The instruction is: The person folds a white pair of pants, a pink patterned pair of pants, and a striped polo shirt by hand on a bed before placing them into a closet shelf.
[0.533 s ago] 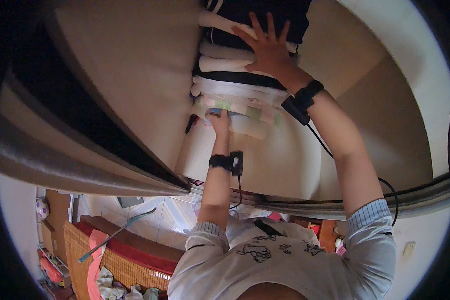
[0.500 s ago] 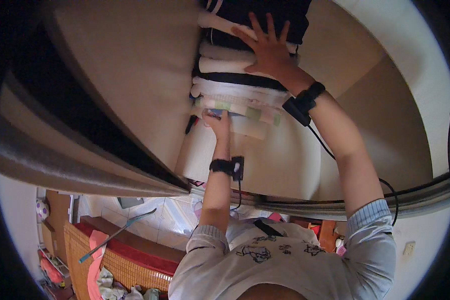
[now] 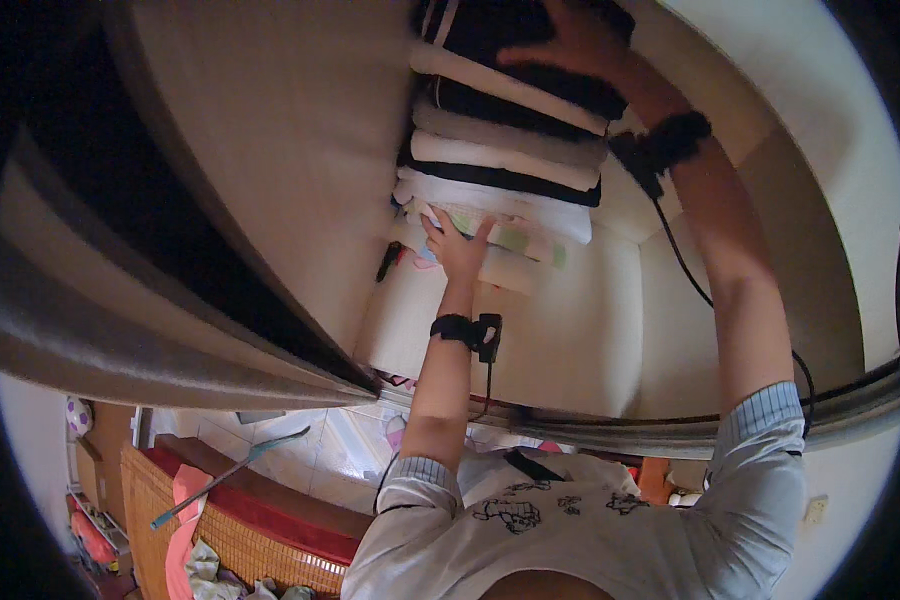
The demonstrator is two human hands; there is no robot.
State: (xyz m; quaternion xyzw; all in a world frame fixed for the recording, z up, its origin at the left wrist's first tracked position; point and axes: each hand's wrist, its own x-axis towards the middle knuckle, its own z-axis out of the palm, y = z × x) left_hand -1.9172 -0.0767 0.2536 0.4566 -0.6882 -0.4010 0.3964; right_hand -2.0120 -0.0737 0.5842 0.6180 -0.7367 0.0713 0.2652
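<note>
A stack of folded clothes (image 3: 505, 152), in black, white and grey layers, stands inside a pale cabinet. At its upper end my right hand (image 3: 582, 48) lies against a dark folded garment (image 3: 475, 35), fingers spread, the tips partly lost in shadow. My left hand (image 3: 458, 250) is at the lower end, its fingers apart and touching a pastel checked cloth (image 3: 515, 238) under a white folded piece (image 3: 560, 217). Neither hand grips anything that I can see. Black straps with small boxes sit on both wrists.
A small black and red object (image 3: 389, 260) lies left of my left hand. The cabinet's side wall (image 3: 260, 130) rises at left, and its front edge (image 3: 610, 418) runs before me. Behind, a woven mat (image 3: 270, 555) holds a teal stick (image 3: 230, 477) and cloths.
My right hand has gone from the middle layers up to the dark garment at the upper end. My left hand's fingers have opened and shifted slightly along the checked cloth. The layers look more even.
</note>
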